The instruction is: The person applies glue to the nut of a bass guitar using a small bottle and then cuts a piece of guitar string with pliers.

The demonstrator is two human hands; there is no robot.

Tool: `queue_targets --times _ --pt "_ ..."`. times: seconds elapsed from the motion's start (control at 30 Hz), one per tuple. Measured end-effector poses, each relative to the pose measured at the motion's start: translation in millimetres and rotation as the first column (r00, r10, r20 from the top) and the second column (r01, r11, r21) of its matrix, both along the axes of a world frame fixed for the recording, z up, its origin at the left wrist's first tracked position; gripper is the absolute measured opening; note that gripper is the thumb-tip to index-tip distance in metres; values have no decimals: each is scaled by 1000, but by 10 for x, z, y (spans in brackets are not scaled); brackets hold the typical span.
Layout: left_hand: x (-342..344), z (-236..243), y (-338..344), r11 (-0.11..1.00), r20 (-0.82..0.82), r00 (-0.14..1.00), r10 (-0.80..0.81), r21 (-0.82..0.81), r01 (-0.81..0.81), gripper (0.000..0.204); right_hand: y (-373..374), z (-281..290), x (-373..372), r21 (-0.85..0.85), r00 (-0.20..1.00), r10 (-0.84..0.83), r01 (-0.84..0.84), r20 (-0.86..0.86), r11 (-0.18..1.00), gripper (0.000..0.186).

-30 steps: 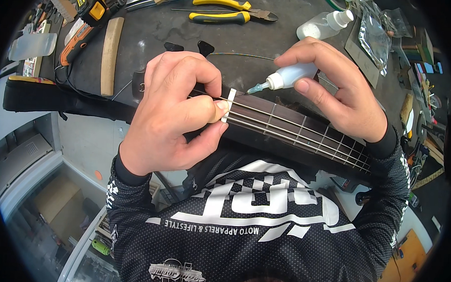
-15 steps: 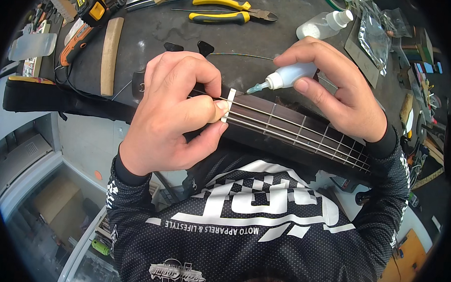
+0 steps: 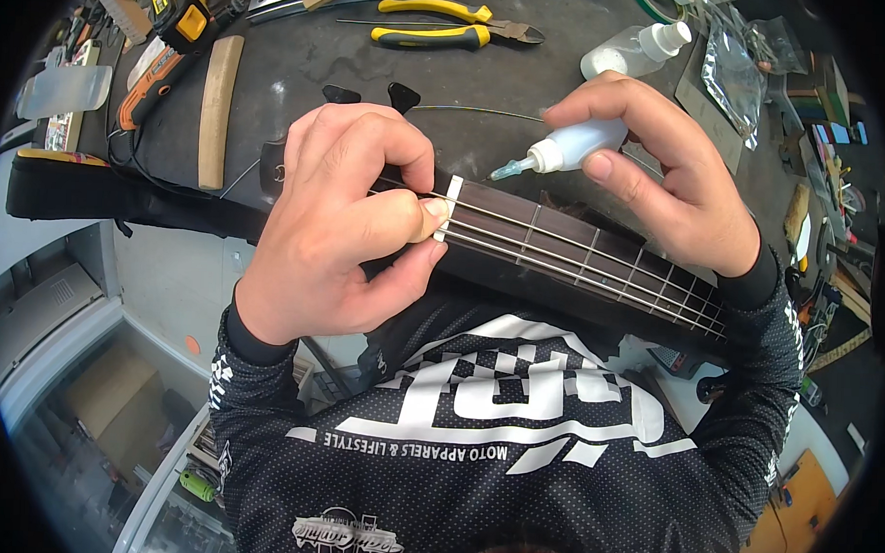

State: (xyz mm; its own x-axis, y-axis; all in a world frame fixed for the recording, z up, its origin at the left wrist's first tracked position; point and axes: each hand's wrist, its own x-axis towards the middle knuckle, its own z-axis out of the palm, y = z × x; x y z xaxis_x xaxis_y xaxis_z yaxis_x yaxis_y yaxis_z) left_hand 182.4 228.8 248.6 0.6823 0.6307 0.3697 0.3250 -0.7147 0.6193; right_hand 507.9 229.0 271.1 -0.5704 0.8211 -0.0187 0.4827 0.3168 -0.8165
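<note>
Dark grey workbench spreads beyond the hands, its far part holding yellow-and-black handled pliers, a translucent spray bottle with a white cap and, to the left, a long pale wooden block with a curved side. Compared with half a second ago, the small white squeeze bottle with a clear bluish nozzle sits slightly farther right, its tip drawn a little away from the white bar-shaped nut; the left hand looks unmoved. Its fingers are curled over the dark instrument neck with metal strings and frets, one fingertip against the nut and the thumb by its near end; whether they pinch or only press, I cannot tell. The right hand grasps the squeeze bottle between thumb and fingers, nozzle pointing left near the far edge of the neck; whether the tip touches is unclear. Open bench surface runs from that edge to the pliers, broken by two black tuning pegs, while the neck's near edge lies close to the person's torso.
</note>
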Motion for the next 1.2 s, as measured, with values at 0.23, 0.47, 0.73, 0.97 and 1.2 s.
queue_targets --times 0.23,0.47,0.73,0.97,1.2 --pt "-5 31 -1 1000 -21 1000 -10 17 11 33 -39 -13 -30 -422 926 -200 50 -321 905 47" --pt "-8 24 -8 1000 -28 999 -17 17 18 35 -21 -154 18 -539 877 -232 -37 -422 841 44" --pt "1 37 -22 993 -65 998 -8 115 16 32 19 -238 0 -572 874 -283 7 -395 820 40" --pt "5 31 5 994 -65 998 -11 107 18 31 25 -264 6 -593 869 -302 12 -391 805 36" --pt "0 67 -22 997 -67 998 5 83 0 33 18 -250 -29 -600 856 -318 12 -408 800 34"
